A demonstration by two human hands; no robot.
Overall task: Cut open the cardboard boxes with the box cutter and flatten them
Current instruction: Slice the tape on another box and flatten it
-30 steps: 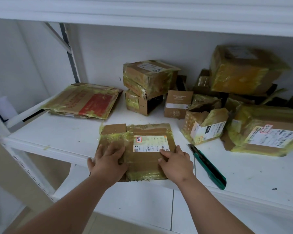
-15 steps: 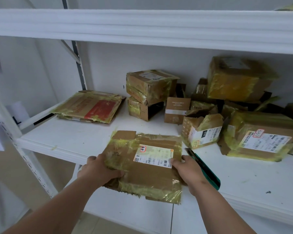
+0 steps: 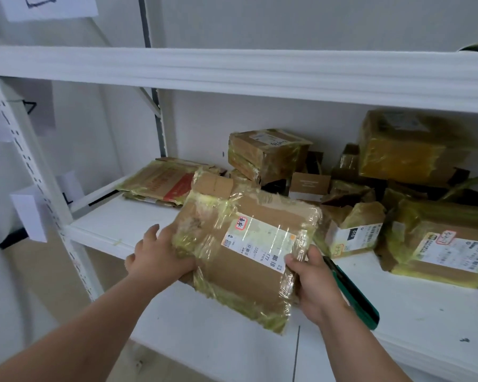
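Your left hand (image 3: 160,259) and right hand (image 3: 316,282) both grip the flat box (image 3: 246,252) above the shelf (image 3: 425,307).

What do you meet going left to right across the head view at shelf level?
Flattened boxes pile → left hand → flattened box held in both hands → right hand → green box cutter lying on the shelf → large labelled box.

Soft, even, dim indoor light, faint shadows, glare on tape (image 3: 233,213) (slight motion blur), wide-angle bending at edges.
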